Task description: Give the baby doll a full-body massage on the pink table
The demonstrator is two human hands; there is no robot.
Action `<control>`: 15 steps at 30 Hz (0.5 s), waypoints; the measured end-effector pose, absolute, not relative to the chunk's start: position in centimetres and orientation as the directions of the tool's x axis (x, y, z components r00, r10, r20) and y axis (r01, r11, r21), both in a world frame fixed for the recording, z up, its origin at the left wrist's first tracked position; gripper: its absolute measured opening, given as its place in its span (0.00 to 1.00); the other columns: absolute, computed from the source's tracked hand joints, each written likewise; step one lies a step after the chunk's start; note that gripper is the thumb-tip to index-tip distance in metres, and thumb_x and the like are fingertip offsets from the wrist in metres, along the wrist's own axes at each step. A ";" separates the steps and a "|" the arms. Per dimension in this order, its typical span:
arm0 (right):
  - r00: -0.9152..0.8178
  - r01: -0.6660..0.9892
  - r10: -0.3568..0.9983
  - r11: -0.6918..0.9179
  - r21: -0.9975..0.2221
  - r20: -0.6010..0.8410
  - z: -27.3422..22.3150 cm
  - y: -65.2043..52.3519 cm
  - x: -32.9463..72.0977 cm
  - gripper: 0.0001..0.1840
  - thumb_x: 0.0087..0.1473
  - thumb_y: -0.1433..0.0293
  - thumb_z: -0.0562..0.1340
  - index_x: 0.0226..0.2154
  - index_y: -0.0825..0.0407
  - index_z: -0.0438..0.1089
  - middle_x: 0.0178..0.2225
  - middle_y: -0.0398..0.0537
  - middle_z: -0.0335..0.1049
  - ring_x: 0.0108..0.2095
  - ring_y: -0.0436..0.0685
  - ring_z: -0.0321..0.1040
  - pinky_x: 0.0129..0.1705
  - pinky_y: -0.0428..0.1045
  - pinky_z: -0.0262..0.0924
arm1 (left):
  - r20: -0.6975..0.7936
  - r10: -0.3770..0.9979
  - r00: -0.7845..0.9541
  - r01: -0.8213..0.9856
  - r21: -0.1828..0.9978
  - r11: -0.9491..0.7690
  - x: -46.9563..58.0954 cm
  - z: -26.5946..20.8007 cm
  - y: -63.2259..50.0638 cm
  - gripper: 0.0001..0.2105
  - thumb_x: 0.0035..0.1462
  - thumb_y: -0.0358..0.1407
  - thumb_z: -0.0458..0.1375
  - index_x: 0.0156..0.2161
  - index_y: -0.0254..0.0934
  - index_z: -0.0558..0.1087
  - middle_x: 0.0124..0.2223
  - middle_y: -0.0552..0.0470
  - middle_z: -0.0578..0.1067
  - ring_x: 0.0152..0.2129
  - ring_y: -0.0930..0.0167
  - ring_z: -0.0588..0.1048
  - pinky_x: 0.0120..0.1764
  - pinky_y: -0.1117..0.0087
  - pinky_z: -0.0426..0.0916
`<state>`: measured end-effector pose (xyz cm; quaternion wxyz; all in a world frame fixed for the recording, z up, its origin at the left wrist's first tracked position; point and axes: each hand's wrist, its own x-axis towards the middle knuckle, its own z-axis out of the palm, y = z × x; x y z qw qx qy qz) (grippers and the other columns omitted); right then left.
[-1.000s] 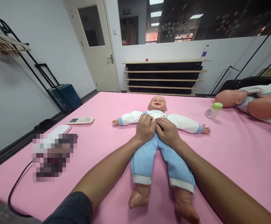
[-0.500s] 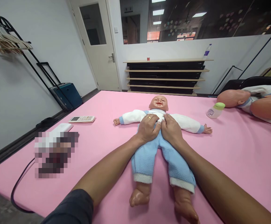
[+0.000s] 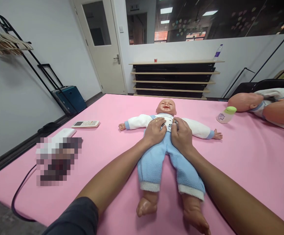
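Note:
A baby doll in a white top and light blue trousers lies on its back, head away from me, arms spread wide. My left hand is curved over one side of its belly, thumb inward. Opposite it, my right hand curls over the other side, fingers bent and close together. Both are closed about the doll's torso; their undersides are hidden. Between them shows the top's white front panel with a printed face.
Pink cloth covers the table. A remote control, a white device and a blurred-out item lie left. Right are a green-capped bottle and a second doll. Beyond stand shelves and a suitcase.
My hands have slid apart toward the doll's sides, with the thumbs farther from each other. More of the printed front panel shows. The doll stays in place.

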<state>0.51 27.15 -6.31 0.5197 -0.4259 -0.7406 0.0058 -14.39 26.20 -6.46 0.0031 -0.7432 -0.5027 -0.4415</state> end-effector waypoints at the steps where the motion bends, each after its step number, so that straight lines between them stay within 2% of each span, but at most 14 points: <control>1: -0.110 0.614 0.616 0.659 -0.434 0.780 -6.2 27.0 0.5 0.18 0.63 0.67 0.51 0.50 0.56 0.68 0.49 0.58 0.71 0.51 0.62 0.66 0.55 0.60 0.61 | 0.659 0.748 0.074 0.753 0.455 -0.475 -14.4 -6.5 26.2 0.13 0.60 0.30 0.53 0.49 0.36 0.74 0.53 0.45 0.76 0.53 0.65 0.71 0.61 0.58 0.62; 5: -0.194 0.556 0.540 0.748 -0.361 0.819 -5.6 26.4 0.5 0.16 0.61 0.68 0.53 0.48 0.54 0.69 0.46 0.56 0.72 0.49 0.62 0.67 0.54 0.59 0.62 | 0.664 0.746 -0.043 0.760 0.507 -0.407 -14.5 -6.6 26.2 0.14 0.59 0.25 0.49 0.46 0.34 0.73 0.49 0.43 0.76 0.50 0.65 0.72 0.58 0.58 0.65; 9: -0.333 0.488 0.523 0.808 -0.331 0.785 -5.5 26.3 0.5 0.12 0.60 0.69 0.54 0.43 0.51 0.70 0.42 0.52 0.74 0.45 0.60 0.69 0.52 0.57 0.63 | 0.660 0.738 -0.142 0.768 0.544 -0.339 -14.7 -6.5 26.1 0.14 0.59 0.24 0.47 0.45 0.35 0.71 0.45 0.43 0.75 0.47 0.64 0.72 0.54 0.57 0.67; 12: -0.372 0.489 0.566 0.793 -0.363 0.735 -5.8 26.7 0.4 0.12 0.60 0.70 0.54 0.42 0.50 0.71 0.40 0.49 0.74 0.44 0.59 0.70 0.51 0.55 0.64 | 0.684 0.711 -0.162 0.769 0.539 -0.343 -14.6 -6.4 25.8 0.15 0.58 0.23 0.47 0.48 0.35 0.69 0.49 0.41 0.73 0.49 0.63 0.70 0.55 0.56 0.65; 15: -0.350 0.514 0.613 0.758 -0.402 0.708 -6.0 27.2 0.4 0.13 0.60 0.70 0.54 0.43 0.50 0.71 0.42 0.49 0.74 0.45 0.59 0.70 0.53 0.56 0.63 | 0.717 0.689 -0.109 0.767 0.501 -0.401 -14.5 -6.2 25.5 0.17 0.59 0.24 0.48 0.52 0.36 0.66 0.52 0.42 0.71 0.53 0.63 0.68 0.58 0.56 0.63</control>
